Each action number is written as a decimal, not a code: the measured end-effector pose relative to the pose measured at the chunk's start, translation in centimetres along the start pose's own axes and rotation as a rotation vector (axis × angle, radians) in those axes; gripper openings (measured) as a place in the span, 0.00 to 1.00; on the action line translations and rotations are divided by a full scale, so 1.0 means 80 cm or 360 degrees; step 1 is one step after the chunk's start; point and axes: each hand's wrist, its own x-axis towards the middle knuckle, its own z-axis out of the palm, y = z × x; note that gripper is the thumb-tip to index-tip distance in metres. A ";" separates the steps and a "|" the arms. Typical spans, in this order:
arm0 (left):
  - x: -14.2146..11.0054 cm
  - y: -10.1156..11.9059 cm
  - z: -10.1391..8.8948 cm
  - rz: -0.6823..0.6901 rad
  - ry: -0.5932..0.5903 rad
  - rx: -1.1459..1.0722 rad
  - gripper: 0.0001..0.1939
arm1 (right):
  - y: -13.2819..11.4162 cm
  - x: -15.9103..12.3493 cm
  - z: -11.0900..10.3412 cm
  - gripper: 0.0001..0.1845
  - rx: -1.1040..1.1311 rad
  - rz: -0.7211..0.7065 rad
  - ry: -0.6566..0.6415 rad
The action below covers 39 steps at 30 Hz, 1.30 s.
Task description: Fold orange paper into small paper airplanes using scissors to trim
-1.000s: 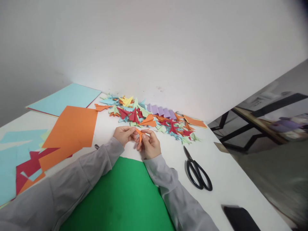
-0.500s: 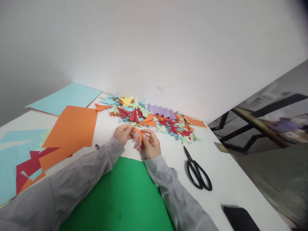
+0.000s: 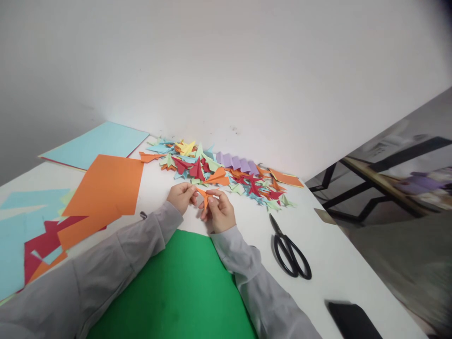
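Note:
A small folded orange paper figure [image 3: 205,197], with narrow pointed parts, is held up between both hands above the white table. My left hand [image 3: 181,197] pinches its left tip between thumb and finger. My right hand [image 3: 222,211] grips its body with the thumb in front and the fingers behind, hiding part of it. Just beyond my hands lies a heap of folded paper shapes, among them a large orange folded plane [image 3: 218,177], a dark red one [image 3: 197,170] and a yellow one [image 3: 186,148].
Black-handled scissors [image 3: 290,254] lie to the right, tips pointing away. A black flat object [image 3: 353,321] sits nearer. Purple pleated paper [image 3: 237,162] stands behind the heap. Leftward are orange sheets [image 3: 106,183], blue sheets [image 3: 97,143] and red scraps [image 3: 44,240]. A green sheet [image 3: 176,287] lies below my forearms.
My left hand has shifted slightly left and up along the orange figure, and its fingers have moved at the tip. My right hand keeps its hold in nearly the same place.

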 end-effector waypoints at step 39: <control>-0.017 0.020 0.009 -0.0013 -0.0271 0.0202 0.17 | -0.005 0.000 -0.003 0.19 0.0057 0.0133 -0.0067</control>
